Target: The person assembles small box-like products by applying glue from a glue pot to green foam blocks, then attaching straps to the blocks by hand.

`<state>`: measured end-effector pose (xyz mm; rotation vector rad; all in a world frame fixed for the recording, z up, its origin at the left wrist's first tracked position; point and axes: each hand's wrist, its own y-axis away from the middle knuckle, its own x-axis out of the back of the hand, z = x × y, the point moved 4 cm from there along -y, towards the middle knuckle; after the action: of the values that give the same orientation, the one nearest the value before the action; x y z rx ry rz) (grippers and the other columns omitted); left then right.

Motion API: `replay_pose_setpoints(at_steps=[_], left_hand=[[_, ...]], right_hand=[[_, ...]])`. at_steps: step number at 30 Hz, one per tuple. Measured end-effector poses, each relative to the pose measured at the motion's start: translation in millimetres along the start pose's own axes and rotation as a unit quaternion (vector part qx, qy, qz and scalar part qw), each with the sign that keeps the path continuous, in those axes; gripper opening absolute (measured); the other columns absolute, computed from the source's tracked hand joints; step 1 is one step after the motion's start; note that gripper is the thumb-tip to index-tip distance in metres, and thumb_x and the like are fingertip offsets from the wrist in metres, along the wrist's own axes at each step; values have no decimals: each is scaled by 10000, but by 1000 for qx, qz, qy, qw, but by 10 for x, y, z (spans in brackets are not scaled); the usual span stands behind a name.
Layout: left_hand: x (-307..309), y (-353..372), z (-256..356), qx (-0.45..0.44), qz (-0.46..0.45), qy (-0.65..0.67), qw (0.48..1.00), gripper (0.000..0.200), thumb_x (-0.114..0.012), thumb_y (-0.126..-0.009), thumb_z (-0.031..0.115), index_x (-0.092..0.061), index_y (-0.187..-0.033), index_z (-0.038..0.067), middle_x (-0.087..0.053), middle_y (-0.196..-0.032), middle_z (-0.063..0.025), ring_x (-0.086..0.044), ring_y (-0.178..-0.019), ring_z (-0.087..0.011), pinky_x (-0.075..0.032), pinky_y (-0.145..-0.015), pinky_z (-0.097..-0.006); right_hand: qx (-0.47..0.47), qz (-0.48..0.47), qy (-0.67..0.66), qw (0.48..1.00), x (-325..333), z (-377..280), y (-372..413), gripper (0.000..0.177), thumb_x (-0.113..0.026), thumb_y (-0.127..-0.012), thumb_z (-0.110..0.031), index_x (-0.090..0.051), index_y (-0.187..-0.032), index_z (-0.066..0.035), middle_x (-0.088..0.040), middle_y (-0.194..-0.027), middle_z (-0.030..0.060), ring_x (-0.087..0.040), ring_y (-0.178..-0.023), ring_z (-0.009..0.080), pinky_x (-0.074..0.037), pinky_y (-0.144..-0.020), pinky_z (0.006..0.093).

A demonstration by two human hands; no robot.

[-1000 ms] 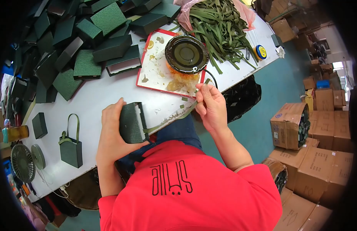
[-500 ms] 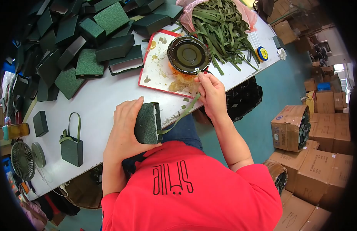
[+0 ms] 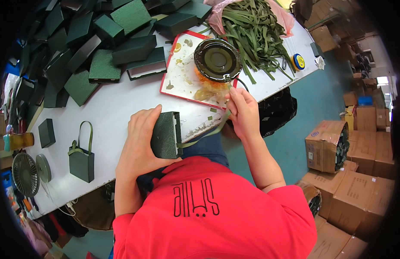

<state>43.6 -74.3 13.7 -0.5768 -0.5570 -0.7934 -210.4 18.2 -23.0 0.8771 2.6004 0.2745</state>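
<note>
From my remote seat I see the left hand [image 3: 137, 138] a little to 9 o'clock of the picture centre. Its fingers are closed around a dark green box [image 3: 166, 134], which stands on its side at the near edge of the white table [image 3: 109, 112]. A green ribbon [image 3: 204, 133] leaves the box at 3 o'clock and goes up toward 2 o'clock, to the right hand [image 3: 244, 113]. This hand pinches the far end of the ribbon between thumb and fingertips, with the other fingers curled in.

Just at 11 o'clock of the right hand stands a round black pot [image 3: 217, 59] on a red-edged board [image 3: 182, 77] that is stained with yellowish glue. The ribbon end is close to the pot rim; I cannot tell whether it touches.

At 12 o'clock of the pot lies a heap of green ribbons [image 3: 251, 30]. At 10 o'clock of the picture there is a pile of green boxes [image 3: 100, 43]. At 9 o'clock of the left hand stands one box with a handle [image 3: 81, 162], well apart. Cardboard cartons [image 3: 327, 140] stand on the floor at 3 o'clock.
</note>
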Motion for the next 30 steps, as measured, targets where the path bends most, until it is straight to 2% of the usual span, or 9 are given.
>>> replay_pose_setpoints(at_steps=[2,5,6,9,10,13,16,20,30], left_hand=[[16,-13,5,-1,-5,25,1000,1143,-957,-508,312,-387,-1457,28,-498,-1316,-179,-453,-1218,-411,-376,-1041,-493],[39,-12,17,-9,-15,47,999,1152,-959,-512,319,-381,-1466,31,-488,-1325,-177,-444,-1229,-408,-376,-1048,-486],[34,-13,23,-13,-16,57,998,1153,-959,-512,319,-380,-1467,32,-487,-1325,-177,-445,-1228,-407,-377,-1050,-484],[36,-32,62,-35,-18,83,996,1155,-960,-509,296,-380,-1475,42,-486,-1331,-172,-450,-1230,-390,-398,-1042,-468],[32,-35,71,-37,-19,90,995,1154,-960,-508,288,-380,-1476,44,-490,-1329,-169,-452,-1229,-387,-403,-1038,-465],[32,-51,95,-52,-19,92,994,1153,-957,-501,267,-383,-1477,48,-501,-1322,-161,-460,-1220,-381,-414,-1026,-462],[36,-47,101,-56,-15,92,994,1152,-954,-497,263,-386,-1477,48,-511,-1313,-155,-468,-1206,-382,-416,-1020,-464],[36,-39,88,-59,-34,85,994,1261,-983,-444,249,-329,-1503,52,-523,-1352,-158,-470,-1225,-380,-395,-1028,-471],[36,-66,151,-84,-41,71,993,1038,-920,-515,261,-454,-1415,40,-541,-1282,-142,-486,-1193,-375,-383,-1018,-472]], right_hand=[[-5,-27,19,999,-92,-33,155,206,-618,-986,-208,-634,-872,-38,-446,-585,-68,-336,-484,7,-225,-439,201],[-52,-150,72,985,-232,-16,312,189,-618,-983,-188,-651,-886,-30,-523,-644,-56,-395,-526,4,-284,-469,192],[-57,-179,106,976,-296,-28,368,183,-619,-982,-171,-662,-896,-15,-609,-740,-36,-462,-597,3,-353,-523,189],[-94,-271,136,948,-452,6,413,192,-615,-985,-167,-659,-895,-4,-657,-821,-15,-518,-679,8,-411,-599,187],[-98,-279,148,944,-489,12,410,202,-614,-989,-172,-659,-895,2,-672,-825,-7,-550,-737,17,-439,-670,193],[-144,-297,183,926,-551,20,402,217,-617,-990,-183,-656,-888,4,-667,-809,-9,-559,-742,22,-449,-689,196],[-102,-291,190,932,-608,54,376,230,-619,-990,-190,-648,-870,3,-659,-779,-11,-557,-721,22,-446,-665,199],[-119,-299,194,927,-597,76,351,243,-621,-990,-194,-639,-845,1,-649,-749,-10,-547,-704,16,-440,-643,203],[-152,-308,246,906,-532,215,295,280,-645,-942,-166,-577,-718,-13,-586,-669,-29,-472,-597,6,-374,-523,216]])
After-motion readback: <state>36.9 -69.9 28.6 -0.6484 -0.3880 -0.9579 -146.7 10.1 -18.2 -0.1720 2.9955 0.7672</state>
